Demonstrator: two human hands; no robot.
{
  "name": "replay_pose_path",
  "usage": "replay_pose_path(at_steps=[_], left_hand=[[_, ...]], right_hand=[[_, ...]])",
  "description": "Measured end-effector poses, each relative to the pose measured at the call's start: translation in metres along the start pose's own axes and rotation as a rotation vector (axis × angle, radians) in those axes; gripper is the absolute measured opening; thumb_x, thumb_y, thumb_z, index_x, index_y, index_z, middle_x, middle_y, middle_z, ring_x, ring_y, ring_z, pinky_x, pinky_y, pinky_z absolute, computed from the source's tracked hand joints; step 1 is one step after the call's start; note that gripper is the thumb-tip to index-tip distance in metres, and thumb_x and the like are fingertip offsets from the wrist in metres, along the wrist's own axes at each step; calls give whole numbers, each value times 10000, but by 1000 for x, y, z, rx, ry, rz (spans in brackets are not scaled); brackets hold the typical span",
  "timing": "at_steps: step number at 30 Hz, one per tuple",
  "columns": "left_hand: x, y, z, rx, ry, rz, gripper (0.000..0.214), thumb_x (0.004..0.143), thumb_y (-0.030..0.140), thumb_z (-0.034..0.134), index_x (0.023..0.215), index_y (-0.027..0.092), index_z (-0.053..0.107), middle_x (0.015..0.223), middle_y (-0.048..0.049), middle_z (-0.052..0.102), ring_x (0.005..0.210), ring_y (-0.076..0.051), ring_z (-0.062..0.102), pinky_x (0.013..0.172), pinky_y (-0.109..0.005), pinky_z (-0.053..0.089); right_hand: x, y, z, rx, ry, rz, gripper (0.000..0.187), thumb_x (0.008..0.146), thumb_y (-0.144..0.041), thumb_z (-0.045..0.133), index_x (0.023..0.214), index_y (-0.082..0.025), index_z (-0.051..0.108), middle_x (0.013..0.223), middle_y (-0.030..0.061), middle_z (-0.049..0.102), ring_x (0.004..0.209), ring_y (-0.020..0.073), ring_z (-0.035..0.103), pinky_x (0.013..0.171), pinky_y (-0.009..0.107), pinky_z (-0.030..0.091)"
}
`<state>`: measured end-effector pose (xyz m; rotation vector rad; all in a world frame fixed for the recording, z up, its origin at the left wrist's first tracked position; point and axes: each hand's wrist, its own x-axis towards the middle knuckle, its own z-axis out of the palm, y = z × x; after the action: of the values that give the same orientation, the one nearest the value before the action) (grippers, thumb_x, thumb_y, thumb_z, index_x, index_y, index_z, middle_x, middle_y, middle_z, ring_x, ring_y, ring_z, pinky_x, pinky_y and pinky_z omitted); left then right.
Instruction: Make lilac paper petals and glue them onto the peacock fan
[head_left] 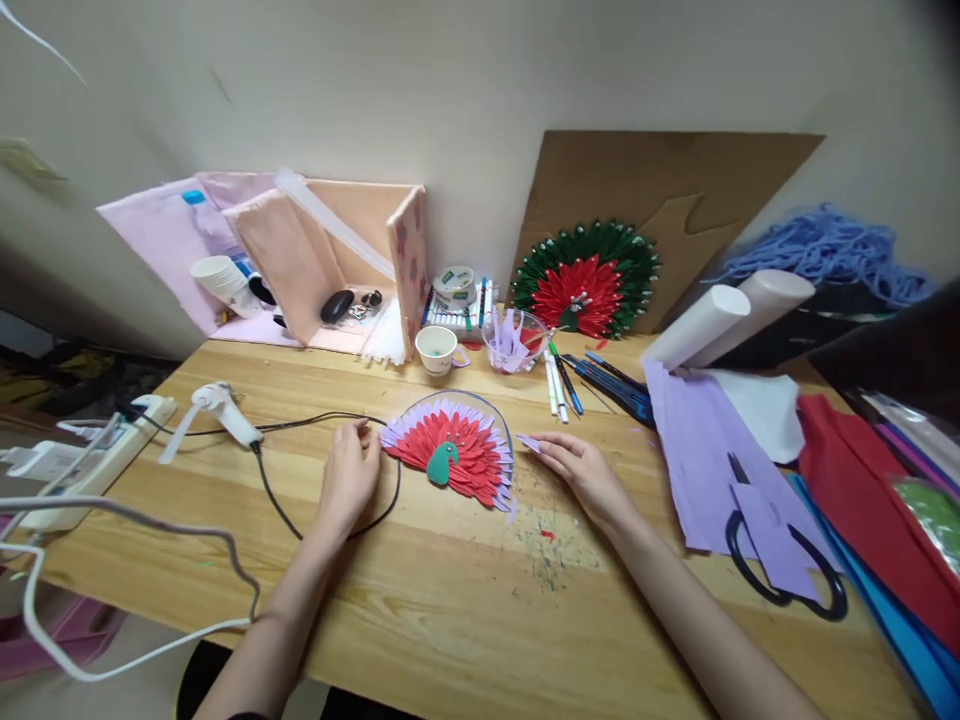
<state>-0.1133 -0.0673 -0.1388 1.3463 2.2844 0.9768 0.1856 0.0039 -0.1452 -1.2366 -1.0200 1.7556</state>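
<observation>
A fan-shaped paper peacock (pixel 472 455) lies flat on the wooden table, with red inner feathers, a purple outer row and a green body (pixel 442 462). My left hand (pixel 351 470) rests at its left edge, fingers curled by the purple tips; what they grip, if anything, is hidden. To the right of the craft, my right hand (pixel 574 465) pinches a small purple paper strip (pixel 528 442), apart from the feathers. A loose purple strip (pixel 512 513) lies by the lower right edge.
A white glue gun (pixel 229 412) with a black cord lies left. Behind stand a paper cup (pixel 436 350) and a clear bowl (pixel 516 342) of purple strips. Pens (pixel 559 385), scissors (pixel 784 560) and purple paper (pixel 697 450) lie right. A finished-looking green-red peacock (pixel 589 280) leans against cardboard.
</observation>
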Motion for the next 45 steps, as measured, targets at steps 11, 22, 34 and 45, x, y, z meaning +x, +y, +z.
replay_pose_path(at_steps=[11,22,34,45], left_hand=[[13,15,-9,-772,-215,-300,455,578,314,721,955,113,564,878,-83,652,777,-177,608,702,-299,470],[27,54,-14,-738,-459,-244,259,611,345,663,740,131,597,694,3,598,662,-127,522,594,-225,380],[51,79,12,-581,-908,131,305,730,385,594,914,142,611,863,-35,624,813,-172,557,737,-267,418],[45,68,50,-230,-1010,372,335,785,448,493,868,145,608,737,-9,564,673,-141,493,619,-235,379]], right_hand=[[5,-7,25,91,-106,125,247,653,-273,713,863,-145,700,974,99,702,965,222,642,983,352,437],[-29,-43,2,56,81,-70,289,630,-442,725,760,-185,692,846,73,691,849,218,654,920,375,472],[10,-77,29,-10,-97,-197,286,652,-444,704,760,-181,675,828,38,669,820,171,629,834,318,500],[42,-12,26,-136,-58,-58,358,607,-469,712,712,-135,634,684,21,646,626,127,618,643,256,500]])
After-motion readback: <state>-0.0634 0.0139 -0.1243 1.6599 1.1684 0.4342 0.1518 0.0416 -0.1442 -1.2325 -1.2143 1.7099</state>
